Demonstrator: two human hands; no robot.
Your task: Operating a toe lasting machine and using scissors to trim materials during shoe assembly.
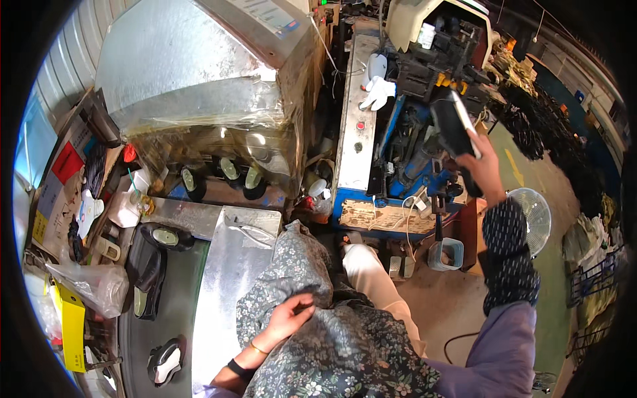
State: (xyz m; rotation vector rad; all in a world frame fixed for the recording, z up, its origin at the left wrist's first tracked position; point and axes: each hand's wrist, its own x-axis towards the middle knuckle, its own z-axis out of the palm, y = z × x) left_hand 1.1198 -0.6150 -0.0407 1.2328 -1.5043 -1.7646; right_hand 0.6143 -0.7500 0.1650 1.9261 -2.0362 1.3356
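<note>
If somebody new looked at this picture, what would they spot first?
Probably the big silvery metal box, filling much of the upper left, with dark shoes at its open front. Next, perhaps, the right hand raised at the upper right, holding a dark item with a long white strip beside it. Then maybe the flowery cloth at the bottom middle, with the left hand over it.

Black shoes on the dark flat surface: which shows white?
The black-and-white shoe, lowest; the upper black shoe and middle black shoe show pale green instead.
</note>
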